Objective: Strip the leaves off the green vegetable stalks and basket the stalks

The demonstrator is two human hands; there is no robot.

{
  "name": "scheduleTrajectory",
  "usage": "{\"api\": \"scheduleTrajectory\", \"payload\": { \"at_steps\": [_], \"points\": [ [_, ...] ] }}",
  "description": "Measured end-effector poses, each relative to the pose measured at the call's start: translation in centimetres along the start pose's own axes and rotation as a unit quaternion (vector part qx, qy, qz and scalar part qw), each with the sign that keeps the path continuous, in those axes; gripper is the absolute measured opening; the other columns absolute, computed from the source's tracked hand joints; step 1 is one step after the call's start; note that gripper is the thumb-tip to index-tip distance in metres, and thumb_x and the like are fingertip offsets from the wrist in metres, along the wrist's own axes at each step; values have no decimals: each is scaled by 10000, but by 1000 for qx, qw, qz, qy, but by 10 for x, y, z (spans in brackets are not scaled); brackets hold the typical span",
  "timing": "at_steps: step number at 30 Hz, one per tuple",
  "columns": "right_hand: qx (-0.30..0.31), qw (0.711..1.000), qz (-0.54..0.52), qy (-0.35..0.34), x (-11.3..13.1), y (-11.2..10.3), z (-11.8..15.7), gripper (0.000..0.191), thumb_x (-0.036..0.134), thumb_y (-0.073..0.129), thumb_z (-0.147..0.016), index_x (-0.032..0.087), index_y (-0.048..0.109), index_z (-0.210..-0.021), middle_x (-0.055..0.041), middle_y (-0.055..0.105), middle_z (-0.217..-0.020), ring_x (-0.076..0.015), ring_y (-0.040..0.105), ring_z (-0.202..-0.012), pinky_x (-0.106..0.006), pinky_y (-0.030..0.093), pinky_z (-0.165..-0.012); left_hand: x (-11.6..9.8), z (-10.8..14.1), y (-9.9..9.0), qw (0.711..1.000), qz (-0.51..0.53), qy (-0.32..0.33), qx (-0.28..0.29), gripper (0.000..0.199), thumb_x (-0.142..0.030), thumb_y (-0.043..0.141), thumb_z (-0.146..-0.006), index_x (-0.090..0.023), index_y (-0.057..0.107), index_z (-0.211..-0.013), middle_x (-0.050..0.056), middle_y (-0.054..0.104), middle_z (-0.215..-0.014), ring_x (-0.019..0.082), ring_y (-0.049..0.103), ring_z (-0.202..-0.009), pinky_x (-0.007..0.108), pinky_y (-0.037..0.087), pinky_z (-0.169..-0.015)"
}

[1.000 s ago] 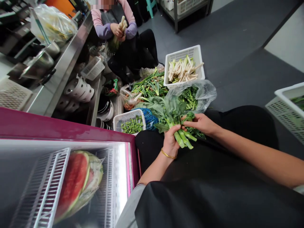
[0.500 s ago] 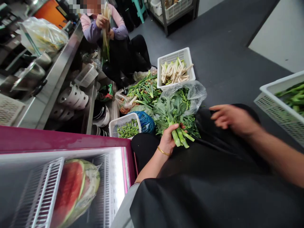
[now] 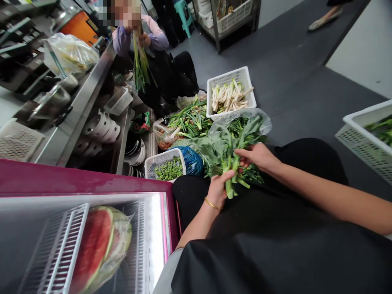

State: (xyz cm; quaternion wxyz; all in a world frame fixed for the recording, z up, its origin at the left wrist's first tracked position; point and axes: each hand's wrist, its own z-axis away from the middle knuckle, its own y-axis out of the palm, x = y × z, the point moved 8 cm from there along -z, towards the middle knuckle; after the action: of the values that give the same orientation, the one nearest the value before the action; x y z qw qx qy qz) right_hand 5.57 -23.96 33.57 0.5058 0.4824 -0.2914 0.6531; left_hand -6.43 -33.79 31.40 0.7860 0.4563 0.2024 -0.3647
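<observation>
My left hand (image 3: 219,188) is closed around the thick pale stems of a bunch of leafy greens that look like Chinese broccoli (image 3: 225,153). Its broad grey-green leaves point away from me, and the cut stem ends stick out towards my lap. On the right side of the bunch, my right hand (image 3: 256,157) pinches one stalk between thumb and fingers, just above my left hand. Under and behind the bunch lie more greens and a clear plastic bag (image 3: 265,120). Some of my right fingertips are hidden behind the stalk.
Beyond the greens are a pile of green onions (image 3: 191,120) and a white basket (image 3: 249,98) of trimmed white stalks. A small basket (image 3: 150,167) holds chopped greens; another basket (image 3: 358,139) stands right. An open fridge (image 3: 156,228) is left. A co-worker (image 3: 162,65) holds long green stalks.
My right hand has come in from the right and taken hold of a stalk in the bunch. My left hand keeps its grip. A foot now shows at the top right.
</observation>
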Motion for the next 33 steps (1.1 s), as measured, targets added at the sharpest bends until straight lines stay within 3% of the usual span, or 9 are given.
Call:
{"api": "scheduleTrajectory", "payload": {
  "at_steps": [5,12,14,19,22,24,26,29,33],
  "points": [
    [15,963,178,-204,33,39,-6,452,600,525,-823,188,580,-646,-67,618,-596,-182,580,-512,-319,481,-503,-12,6,1,996,35,59,-50,210,-208,765,-552,-94,698,-715,46,676,-639,136,628,-552,244,513,-581],
    [-81,660,517,-540,71,55,72,333,309,423,-954,151,647,-766,-37,553,-619,-141,521,-564,-261,334,-540,-9,2,-16,987,81,94,-106,172,-158,739,-476,-133,608,-583,18,619,-546,138,591,-472,263,485,-541],
    [-97,632,536,-551,67,54,82,323,266,418,-961,149,643,-762,-27,539,-604,-129,504,-550,-256,323,-539,-4,1,-15,988,74,77,-109,171,-152,735,-465,-130,607,-577,25,620,-545,148,597,-479,265,477,-539],
    [-2,728,486,-484,25,48,77,355,298,391,-961,170,621,-724,-30,558,-616,-126,530,-573,-237,372,-577,-19,-4,-9,993,80,28,-81,198,-241,713,-551,-107,641,-677,22,595,-530,137,589,-487,259,485,-538],
    [81,805,501,-307,-16,21,49,256,349,521,-872,187,619,-700,-44,611,-658,-154,586,-616,-248,424,-591,-38,-3,-11,994,89,34,-55,179,-220,697,-580,-115,628,-706,27,631,-595,116,588,-505,232,481,-527],
    [137,806,552,-165,-37,-1,33,210,358,697,-685,187,594,-620,-51,603,-609,-198,597,-587,-271,420,-527,-42,0,-12,996,79,34,-31,183,-191,700,-574,-124,617,-722,33,653,-641,114,596,-512,224,482,-518],
    [168,822,534,-103,-31,-11,25,234,348,754,-568,180,619,-659,-69,632,-659,-229,614,-609,-281,420,-495,-36,3,-12,998,60,14,0,218,-184,704,-568,-128,619,-761,36,660,-652,121,603,-513,228,488,-517],
    [194,930,294,-108,15,10,21,334,448,634,-711,161,657,-880,-98,678,-878,-202,633,-691,-271,463,-524,-20,5,-3,998,27,-25,51,249,-196,713,-552,-130,631,-777,33,664,-638,122,598,-497,234,494,-513],
    [187,974,91,-88,49,56,11,309,450,618,-767,146,607,-707,-37,632,-606,-120,540,-483,-230,442,-453,-23,7,7,999,-26,16,41,269,-248,749,-563,-103,659,-771,54,678,-663,124,606,-504,224,484,-509]
  ]
}}
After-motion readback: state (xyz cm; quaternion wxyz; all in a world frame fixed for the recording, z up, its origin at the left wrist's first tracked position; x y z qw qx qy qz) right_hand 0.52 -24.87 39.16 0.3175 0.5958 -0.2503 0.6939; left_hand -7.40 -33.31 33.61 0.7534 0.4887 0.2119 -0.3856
